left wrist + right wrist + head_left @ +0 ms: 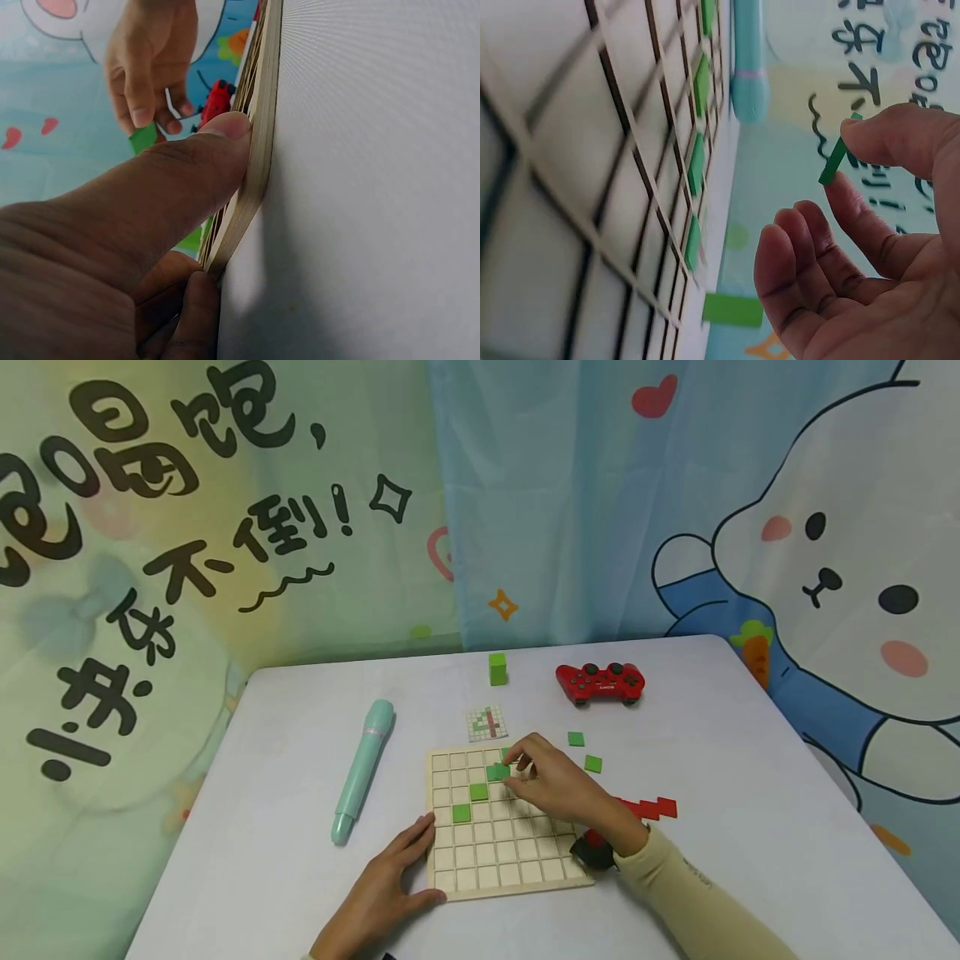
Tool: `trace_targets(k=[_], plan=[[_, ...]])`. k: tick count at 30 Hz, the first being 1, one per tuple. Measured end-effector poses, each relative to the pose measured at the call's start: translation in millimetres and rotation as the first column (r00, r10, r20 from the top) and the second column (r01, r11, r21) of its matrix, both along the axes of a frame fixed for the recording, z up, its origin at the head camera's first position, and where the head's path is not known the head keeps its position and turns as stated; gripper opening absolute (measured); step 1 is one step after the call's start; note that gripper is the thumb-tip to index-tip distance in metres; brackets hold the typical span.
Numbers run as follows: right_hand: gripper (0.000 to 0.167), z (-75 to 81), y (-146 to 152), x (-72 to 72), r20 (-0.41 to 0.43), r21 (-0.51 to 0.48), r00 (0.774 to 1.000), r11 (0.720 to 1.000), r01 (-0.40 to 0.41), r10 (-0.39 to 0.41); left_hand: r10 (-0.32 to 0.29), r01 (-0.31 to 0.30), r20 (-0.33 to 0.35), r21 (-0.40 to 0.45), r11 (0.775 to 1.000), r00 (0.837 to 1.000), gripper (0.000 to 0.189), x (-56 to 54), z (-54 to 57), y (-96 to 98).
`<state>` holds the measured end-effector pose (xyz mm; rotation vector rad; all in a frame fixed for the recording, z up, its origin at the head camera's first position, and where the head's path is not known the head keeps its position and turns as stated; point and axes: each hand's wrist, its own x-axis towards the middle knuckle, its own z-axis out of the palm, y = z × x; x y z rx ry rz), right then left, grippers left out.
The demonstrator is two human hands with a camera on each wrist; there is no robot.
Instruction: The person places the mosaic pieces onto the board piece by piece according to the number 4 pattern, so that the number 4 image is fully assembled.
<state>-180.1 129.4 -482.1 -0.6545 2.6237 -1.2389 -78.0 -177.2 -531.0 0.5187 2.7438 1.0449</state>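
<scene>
My left hand point(386, 877) rests at the left edge of a wooden grid board point(517, 883). Its thumb touches the near left corner, and its fingers lie farther up that side. Above the board, my right hand point(558, 781) pinches a thin green square tile point(840, 154) between thumb and index finger. The other fingers are loosely bent. Green tiles point(461, 813) form a diagonal line in the grid's cells, rising to the far right. The right hand and forearm hide part of the board.
A small pattern card point(486, 724) and a green block point(497, 669) lie beyond the board. Loose green tiles point(593, 764) and red tiles point(666, 807) are to its right. A red game controller point(600, 683) sits at the back, a turquoise wand-like object point(363, 771) at left.
</scene>
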Motion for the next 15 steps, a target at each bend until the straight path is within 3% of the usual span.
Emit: trace_targets(k=[15], plan=[[0.021, -9.7, -42, 23.0, -0.076, 0.108, 0.993, 0.991, -0.079, 0.088, -0.008, 0.008, -0.011, 0.006, 1.0, 1.0, 0.091, 1.5, 2.0, -0.9]])
